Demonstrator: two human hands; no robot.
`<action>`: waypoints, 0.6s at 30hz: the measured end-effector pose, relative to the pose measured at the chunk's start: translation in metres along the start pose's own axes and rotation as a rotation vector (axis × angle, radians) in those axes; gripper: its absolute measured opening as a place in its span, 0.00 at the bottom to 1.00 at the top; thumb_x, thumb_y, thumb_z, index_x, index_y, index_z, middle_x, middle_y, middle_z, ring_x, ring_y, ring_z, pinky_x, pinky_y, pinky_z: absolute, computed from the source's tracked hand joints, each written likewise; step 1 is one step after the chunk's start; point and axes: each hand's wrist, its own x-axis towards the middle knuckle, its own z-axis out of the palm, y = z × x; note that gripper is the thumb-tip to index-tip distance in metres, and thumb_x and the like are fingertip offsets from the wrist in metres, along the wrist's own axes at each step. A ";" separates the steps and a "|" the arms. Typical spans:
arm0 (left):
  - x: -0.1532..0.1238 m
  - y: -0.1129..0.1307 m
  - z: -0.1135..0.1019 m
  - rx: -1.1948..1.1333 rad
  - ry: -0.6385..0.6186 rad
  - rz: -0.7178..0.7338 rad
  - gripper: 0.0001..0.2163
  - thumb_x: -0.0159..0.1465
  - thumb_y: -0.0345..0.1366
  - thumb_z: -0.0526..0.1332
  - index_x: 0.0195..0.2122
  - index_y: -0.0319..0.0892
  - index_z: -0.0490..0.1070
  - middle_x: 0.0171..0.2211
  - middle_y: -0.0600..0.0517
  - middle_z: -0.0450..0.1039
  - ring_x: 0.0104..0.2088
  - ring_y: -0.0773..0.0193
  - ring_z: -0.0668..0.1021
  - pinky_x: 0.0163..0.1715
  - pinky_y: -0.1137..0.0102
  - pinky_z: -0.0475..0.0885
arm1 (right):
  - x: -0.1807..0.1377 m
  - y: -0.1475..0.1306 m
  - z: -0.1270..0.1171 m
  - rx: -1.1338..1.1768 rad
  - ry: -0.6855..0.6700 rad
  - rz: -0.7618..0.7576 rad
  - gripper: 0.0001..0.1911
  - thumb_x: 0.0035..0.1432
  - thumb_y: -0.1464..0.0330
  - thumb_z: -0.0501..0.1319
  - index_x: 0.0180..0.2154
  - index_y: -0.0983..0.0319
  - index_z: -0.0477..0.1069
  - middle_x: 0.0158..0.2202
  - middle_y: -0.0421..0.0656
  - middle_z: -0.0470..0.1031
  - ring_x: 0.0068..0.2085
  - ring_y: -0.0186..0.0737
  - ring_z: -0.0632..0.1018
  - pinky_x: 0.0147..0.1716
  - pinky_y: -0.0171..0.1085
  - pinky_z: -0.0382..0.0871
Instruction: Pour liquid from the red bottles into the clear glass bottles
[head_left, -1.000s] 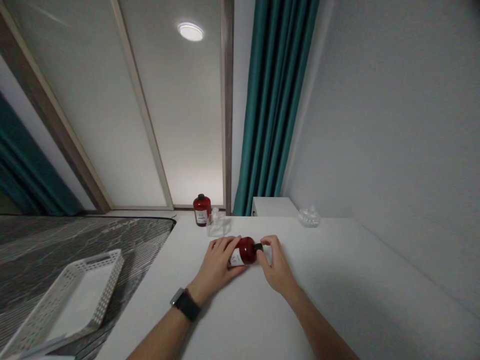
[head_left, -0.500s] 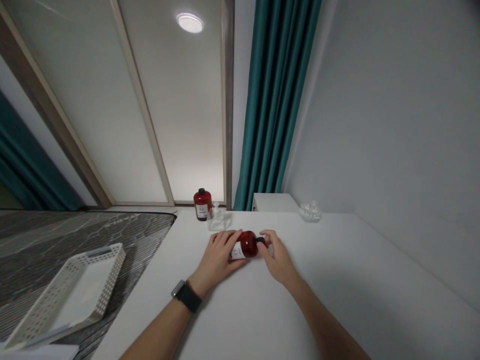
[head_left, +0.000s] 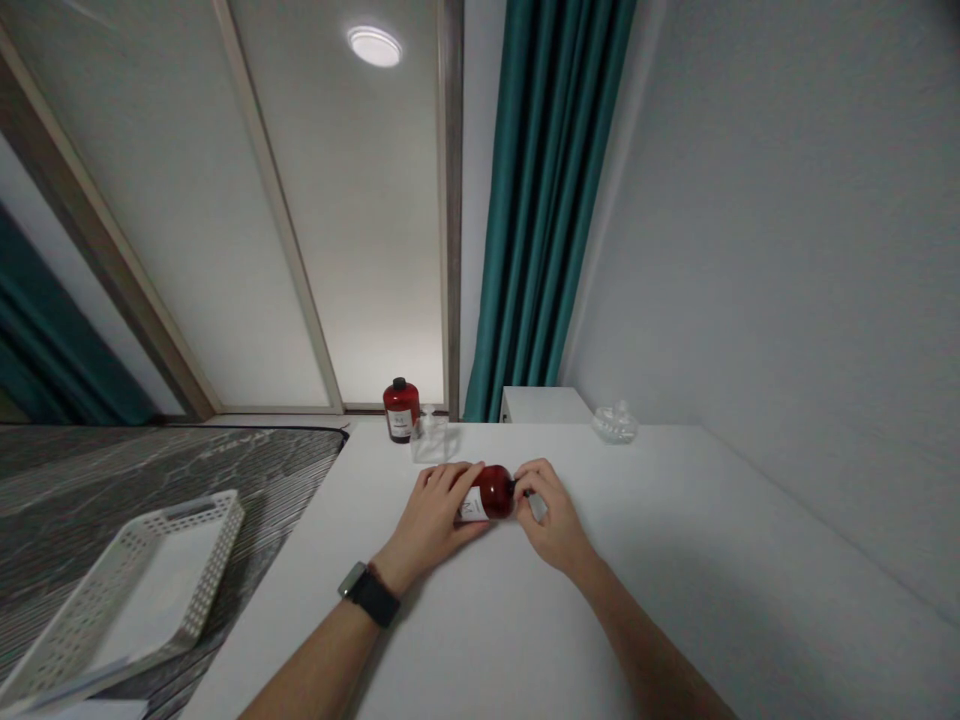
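A dark red bottle with a white label lies on its side on the white table, its neck pointing right. My left hand, with a black-strapped watch on the wrist, is wrapped round the label end of the bottle. At the neck, the fingers of my right hand are closed on the black cap, most of which they hide. Behind the hands stand a second red bottle, upright with a black cap, and a clear pump bottle.
A clear glass-like dish sits at the table's back right, near the wall. Below the left table edge, a white perforated basket rests on a grey patterned surface. A white box-like cabinet stands beyond the back edge, before a green curtain.
My right fingers have curled further round the black cap and cover more of it. My left hand keeps its hold on the bottle. The view has shifted slightly.
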 end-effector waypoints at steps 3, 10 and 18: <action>-0.001 -0.002 0.001 -0.005 0.029 -0.006 0.36 0.60 0.41 0.71 0.66 0.45 0.56 0.59 0.42 0.69 0.56 0.47 0.72 0.54 0.55 0.66 | 0.000 0.003 0.001 -0.013 0.035 0.022 0.11 0.58 0.77 0.55 0.42 0.58 0.68 0.40 0.44 0.68 0.42 0.44 0.72 0.42 0.42 0.68; -0.002 -0.005 0.004 -0.009 0.050 -0.008 0.37 0.60 0.42 0.71 0.67 0.45 0.55 0.59 0.42 0.69 0.55 0.47 0.72 0.53 0.55 0.67 | -0.001 0.011 -0.003 -0.046 -0.060 0.110 0.11 0.61 0.75 0.57 0.45 0.59 0.68 0.38 0.43 0.71 0.39 0.42 0.73 0.41 0.41 0.69; -0.002 -0.003 0.002 -0.005 0.033 0.000 0.35 0.62 0.43 0.69 0.67 0.45 0.56 0.59 0.42 0.69 0.55 0.47 0.73 0.53 0.55 0.67 | -0.002 0.009 -0.001 -0.092 -0.033 -0.042 0.19 0.51 0.83 0.52 0.41 0.58 0.67 0.41 0.45 0.68 0.45 0.45 0.72 0.46 0.43 0.69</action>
